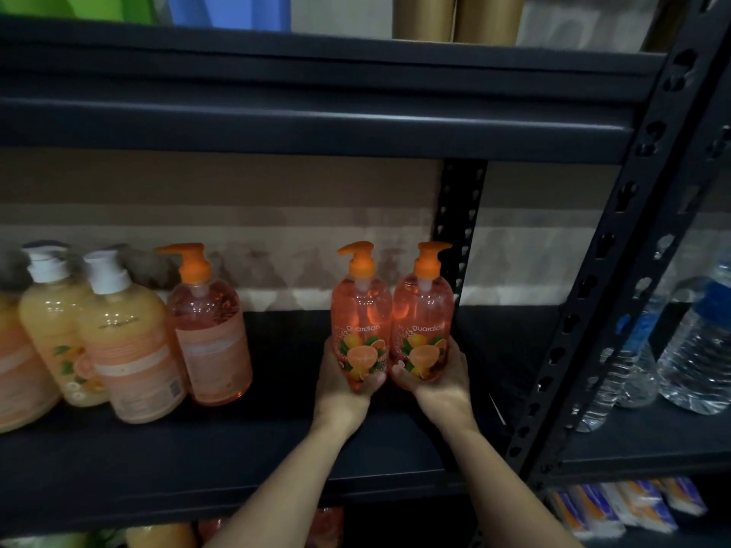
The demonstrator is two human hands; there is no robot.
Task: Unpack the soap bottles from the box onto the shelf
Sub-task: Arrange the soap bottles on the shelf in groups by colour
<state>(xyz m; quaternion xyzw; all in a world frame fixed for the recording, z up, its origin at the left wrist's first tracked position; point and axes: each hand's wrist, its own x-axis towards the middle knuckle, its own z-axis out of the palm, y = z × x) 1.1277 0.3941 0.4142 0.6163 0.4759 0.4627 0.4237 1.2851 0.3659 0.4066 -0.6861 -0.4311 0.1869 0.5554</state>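
Soap bottles (422,318), two, are touching side by side over the shelf (257,448), at 3 o'clock from the standing row (209,330). Left hand (342,383) is gripping one base, right hand (443,383) the other. Placing step seems to be running; next move is likely calling for level set-down, then letting go.

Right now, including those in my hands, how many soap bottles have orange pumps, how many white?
Clear orange bottles with orange pumps: 3
Creamy yellow bottles with white pumps: 2
Total: 5; another bottle at the left edge is cut off.
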